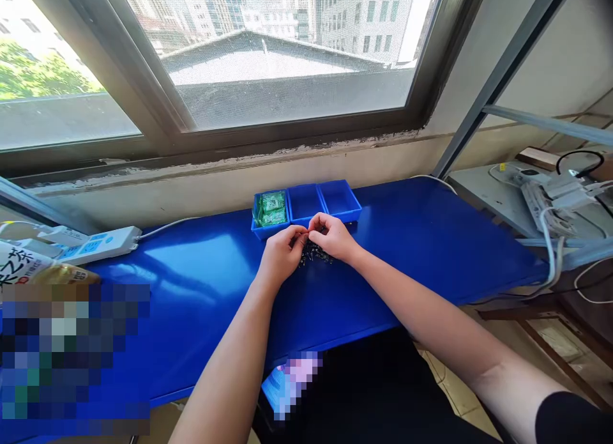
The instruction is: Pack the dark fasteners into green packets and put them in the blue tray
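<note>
My left hand [286, 252] and my right hand [334, 237] meet over the blue table, with thumb and forefinger of each pinched together and the fingertips touching or nearly so. Whatever sits between the fingertips is too small to make out. Just beneath and between the hands lies a heap of small black and shiny metallic pieces [316, 255], partly covered by them. Right behind the hands stands a blue tray [330, 215] with three compartments. Its left compartment holds green printed packets [273, 207]; no contents show in the other two.
The blue table [397, 239] runs along the wall under a window [297, 54]. A white power strip [105, 243] and a printed bag [43, 265] are at the left. Chargers and cables [560, 198] crowd a side surface at the right. A phone-like screen [287, 386] shows below the front edge.
</note>
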A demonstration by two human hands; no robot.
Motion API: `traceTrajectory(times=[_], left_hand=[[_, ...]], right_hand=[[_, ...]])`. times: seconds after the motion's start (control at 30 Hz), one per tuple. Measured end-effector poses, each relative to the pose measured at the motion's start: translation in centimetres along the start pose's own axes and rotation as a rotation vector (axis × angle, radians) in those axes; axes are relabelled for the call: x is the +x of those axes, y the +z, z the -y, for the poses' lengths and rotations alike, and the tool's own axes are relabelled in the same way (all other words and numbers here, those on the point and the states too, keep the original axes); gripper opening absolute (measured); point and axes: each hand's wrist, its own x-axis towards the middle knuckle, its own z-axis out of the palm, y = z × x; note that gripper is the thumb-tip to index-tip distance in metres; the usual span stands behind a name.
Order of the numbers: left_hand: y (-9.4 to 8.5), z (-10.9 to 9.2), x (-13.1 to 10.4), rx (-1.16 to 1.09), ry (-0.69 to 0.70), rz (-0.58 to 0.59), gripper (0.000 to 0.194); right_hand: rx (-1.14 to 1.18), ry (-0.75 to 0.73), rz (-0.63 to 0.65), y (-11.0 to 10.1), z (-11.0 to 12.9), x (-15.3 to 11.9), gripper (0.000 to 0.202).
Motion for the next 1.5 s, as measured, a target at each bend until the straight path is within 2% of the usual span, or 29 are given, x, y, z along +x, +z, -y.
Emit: traceTrajectory(times=[0.2,0.53,0.8,1.23,1.5], left_hand=[[-0.1,0.0,0.0,-0.010,-0.014,0.022,0.014],[-0.7,0.9,0.0,-0.034,-0.077,-0.049,0.016],[-0.8,0.9,-0.1,0.001,-0.075,-0.024,0.018],[-0.9,1.3,-0.2,-0.010,-0.117,0.005,0.021],[-1.3,0.8,-0.1,-0.023,-0.128,0.025,0.026]], right_hand=[[-0.013,-0.008,0.046,0.1,0.0,-0.2,0.008],[-0.010,-0.042,0.035,-0.1,0.0,-0.1,0.025],[-0.135,-0.077,0.024,-0.1,0.4,-0.4,0.020],[-0.148,-0.112,0.021,0.0,0.3,-0.5,0.019],[0.022,-0.021,0.005,0.3,0.1,-0.3,0.026]])
